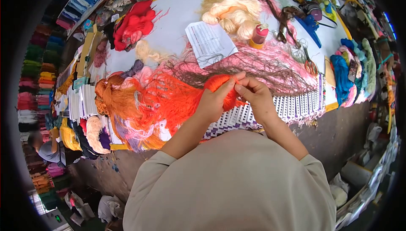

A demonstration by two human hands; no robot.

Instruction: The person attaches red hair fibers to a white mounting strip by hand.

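Near the table's front edge, my left hand (215, 101) is wrapped round a bundle of bright orange-red yarn (218, 83). My right hand (253, 97) is beside it, thumb and forefinger pinched together at the bundle's right side; what lies between those fingertips is too small to make out. Loose orange strands (169, 95) spread left from the bundle towards a rust-brown skein (112, 93). Beneath and behind the hands lie pink and brown threads (270, 68). Rows of white cards with dark holes (237, 118) line the table edge below the hands.
On the white table (182, 2) are a printed sheet (210, 43), cream skeins (237, 13), red yarn (135, 24), a pink-capped bottle (259, 35), scissors (311, 67) and blue yarn (341, 76). A person (50, 150) is at the far left, near shelves of coloured yarn (46, 76).
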